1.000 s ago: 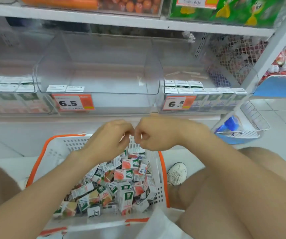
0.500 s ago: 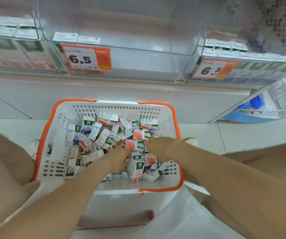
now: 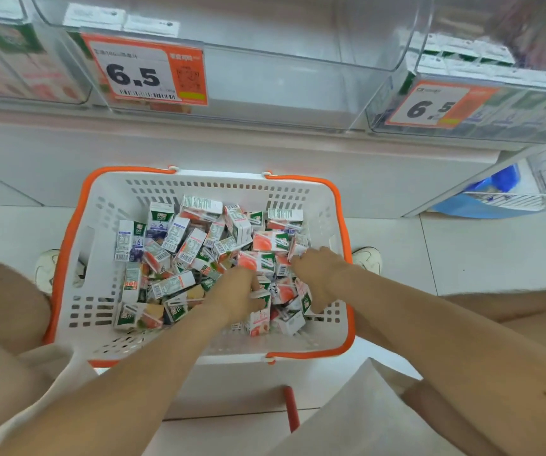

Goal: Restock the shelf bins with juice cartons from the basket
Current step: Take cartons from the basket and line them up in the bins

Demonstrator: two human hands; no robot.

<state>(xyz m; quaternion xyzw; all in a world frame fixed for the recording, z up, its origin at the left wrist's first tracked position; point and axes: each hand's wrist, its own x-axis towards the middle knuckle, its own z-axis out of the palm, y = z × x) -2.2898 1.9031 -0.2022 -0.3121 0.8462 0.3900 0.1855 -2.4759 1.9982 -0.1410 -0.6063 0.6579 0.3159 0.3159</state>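
A white basket with orange handles point(image 3: 107, 209) stands on the floor below the shelf, holding several small juice cartons point(image 3: 195, 245) in a loose pile. Both my hands are down in the pile at its near right side. My left hand point(image 3: 237, 296) curls its fingers over a peach carton point(image 3: 260, 319). My right hand point(image 3: 322, 274) lies palm down on the cartons, fingertips buried among them, so its grip is hidden. Above is a clear middle bin point(image 3: 281, 77), nearly bare, with an orange 6.5 price tag point(image 3: 143, 70).
The left bin point(image 3: 18, 67) and the right bin point(image 3: 502, 110) hold rows of cartons. My shoes point(image 3: 46, 268) point(image 3: 368, 258) flank the basket and my knees sit on both sides. A wire rack with blue items point(image 3: 502, 189) is at the right. A red bar point(image 3: 290, 409) lies near my lap.
A second ago both hands were held together above the basket, level with the shelf edge. They have dropped into the cartons, and my view has tilted down and closer to the basket.
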